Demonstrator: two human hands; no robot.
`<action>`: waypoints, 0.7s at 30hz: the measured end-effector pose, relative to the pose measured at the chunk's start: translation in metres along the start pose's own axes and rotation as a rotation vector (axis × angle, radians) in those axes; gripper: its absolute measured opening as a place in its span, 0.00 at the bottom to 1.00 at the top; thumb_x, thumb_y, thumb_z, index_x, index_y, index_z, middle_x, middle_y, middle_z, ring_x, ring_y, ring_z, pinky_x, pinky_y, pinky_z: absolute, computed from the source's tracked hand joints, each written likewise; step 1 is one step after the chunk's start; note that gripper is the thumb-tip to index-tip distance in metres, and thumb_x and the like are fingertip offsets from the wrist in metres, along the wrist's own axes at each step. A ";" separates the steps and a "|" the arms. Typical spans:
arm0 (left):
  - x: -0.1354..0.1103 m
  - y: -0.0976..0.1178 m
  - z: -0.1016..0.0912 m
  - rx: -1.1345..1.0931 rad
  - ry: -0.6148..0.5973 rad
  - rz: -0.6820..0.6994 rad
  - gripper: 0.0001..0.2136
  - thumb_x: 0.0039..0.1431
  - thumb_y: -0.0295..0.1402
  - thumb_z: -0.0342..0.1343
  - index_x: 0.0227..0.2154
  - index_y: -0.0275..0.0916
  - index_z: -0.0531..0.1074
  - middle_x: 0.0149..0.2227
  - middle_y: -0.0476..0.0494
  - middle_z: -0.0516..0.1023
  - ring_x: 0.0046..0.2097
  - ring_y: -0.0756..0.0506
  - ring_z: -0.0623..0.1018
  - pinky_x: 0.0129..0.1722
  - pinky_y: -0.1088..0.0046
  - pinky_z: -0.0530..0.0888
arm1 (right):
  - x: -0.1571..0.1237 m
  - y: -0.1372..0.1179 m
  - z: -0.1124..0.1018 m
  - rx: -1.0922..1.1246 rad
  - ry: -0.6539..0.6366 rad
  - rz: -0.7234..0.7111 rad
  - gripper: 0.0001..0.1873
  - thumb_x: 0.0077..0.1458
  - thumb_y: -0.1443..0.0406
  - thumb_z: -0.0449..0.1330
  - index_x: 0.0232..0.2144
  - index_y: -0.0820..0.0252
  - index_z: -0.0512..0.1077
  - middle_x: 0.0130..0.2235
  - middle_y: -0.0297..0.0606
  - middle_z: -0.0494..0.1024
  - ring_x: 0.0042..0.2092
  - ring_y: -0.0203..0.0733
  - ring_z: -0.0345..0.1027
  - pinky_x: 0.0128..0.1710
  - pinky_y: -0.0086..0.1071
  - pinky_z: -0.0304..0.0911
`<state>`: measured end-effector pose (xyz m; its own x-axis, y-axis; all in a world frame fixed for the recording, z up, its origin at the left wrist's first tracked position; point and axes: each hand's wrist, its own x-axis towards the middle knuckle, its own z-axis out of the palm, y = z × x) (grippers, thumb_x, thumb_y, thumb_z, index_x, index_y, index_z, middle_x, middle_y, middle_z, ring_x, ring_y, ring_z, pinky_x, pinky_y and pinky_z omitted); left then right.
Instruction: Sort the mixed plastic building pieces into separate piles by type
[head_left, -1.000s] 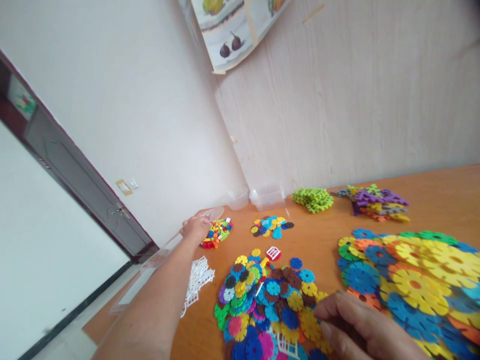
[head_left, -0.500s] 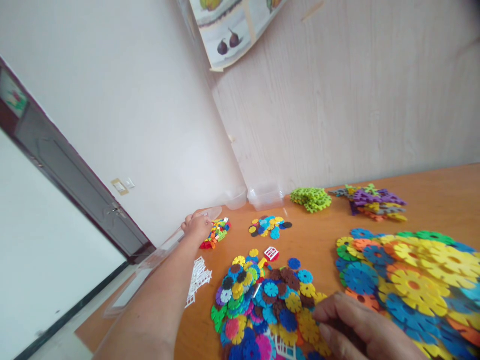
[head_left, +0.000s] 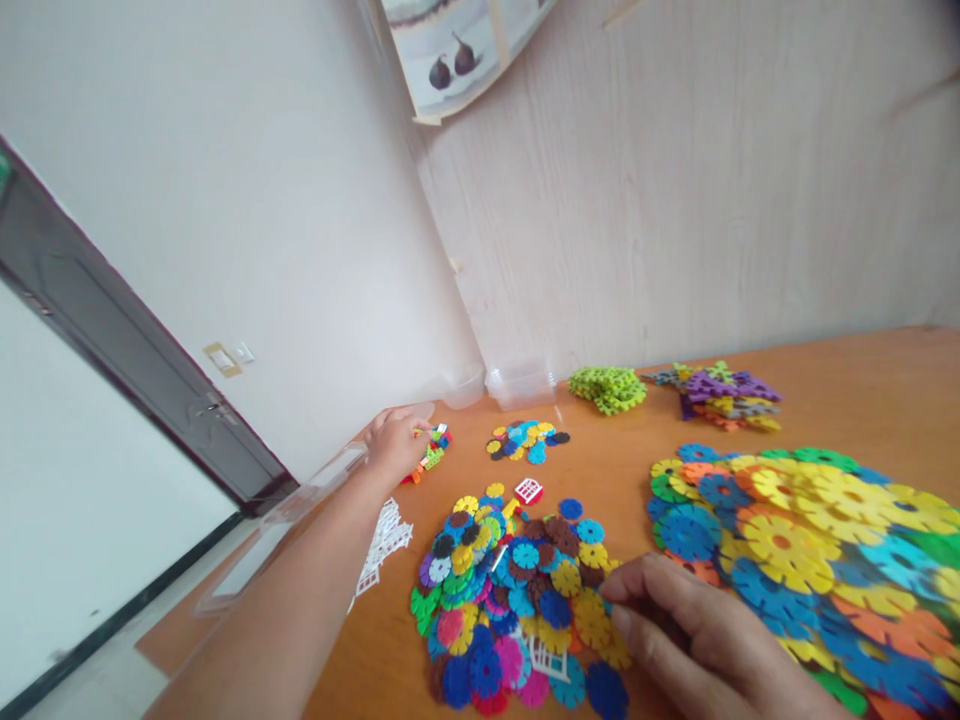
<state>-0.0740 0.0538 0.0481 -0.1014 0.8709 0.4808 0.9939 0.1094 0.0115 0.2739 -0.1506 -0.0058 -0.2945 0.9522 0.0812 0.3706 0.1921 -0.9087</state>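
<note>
At the far left of the table, my left hand (head_left: 394,440) is above the pile of small coloured bricks (head_left: 433,455), covering part of it. Its fingers look apart, with nothing visible in them, though their tips are partly hidden. Close to me, my right hand (head_left: 675,620) hovers at the right edge of a mixed heap of notched plastic discs (head_left: 525,555). Its fingers are loosely bent, with a gap between thumb and forefinger and nothing seen there. White lattice window pieces (head_left: 386,540) lie beside my left forearm. A white window piece (head_left: 529,490) tops the heap's far edge.
Large flower-shaped discs (head_left: 780,545) form a big pile at right. Farther back are a small disc group (head_left: 525,438), green interlocking pieces (head_left: 607,388) and purple-topped ones (head_left: 731,390). Clear plastic boxes (head_left: 521,385) stand by the wall; a clear lid (head_left: 247,570) lies along the left edge.
My left hand has shifted over the brick pile and covers more of it. The view has moved slightly, and my right hand keeps about the same pose beside the disc heap.
</note>
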 end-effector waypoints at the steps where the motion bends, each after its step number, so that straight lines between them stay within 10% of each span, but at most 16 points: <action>1: -0.004 0.008 -0.004 -0.028 -0.002 0.047 0.10 0.55 0.43 0.56 0.36 0.51 0.80 0.52 0.51 0.75 0.57 0.39 0.65 0.58 0.61 0.59 | -0.001 -0.002 -0.001 0.003 0.001 0.007 0.13 0.60 0.56 0.51 0.33 0.53 0.72 0.32 0.35 0.77 0.34 0.39 0.71 0.35 0.25 0.68; 13: -0.079 0.089 -0.040 -0.392 -0.357 0.647 0.07 0.55 0.35 0.57 0.35 0.48 0.80 0.46 0.48 0.76 0.53 0.42 0.69 0.56 0.63 0.63 | -0.001 -0.008 -0.002 -0.020 0.018 -0.029 0.13 0.60 0.59 0.49 0.32 0.56 0.69 0.31 0.35 0.75 0.34 0.37 0.70 0.35 0.27 0.67; 21: -0.091 0.105 -0.041 -0.390 -0.456 0.715 0.07 0.50 0.30 0.59 0.30 0.49 0.79 0.44 0.48 0.76 0.53 0.41 0.68 0.54 0.62 0.65 | -0.001 -0.007 -0.002 -0.019 0.025 -0.053 0.12 0.60 0.60 0.50 0.31 0.57 0.70 0.32 0.36 0.76 0.35 0.39 0.70 0.37 0.29 0.67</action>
<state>0.0413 -0.0334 0.0414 0.6151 0.7823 0.0981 0.7623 -0.6218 0.1793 0.2734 -0.1520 0.0011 -0.2924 0.9461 0.1395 0.3719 0.2469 -0.8948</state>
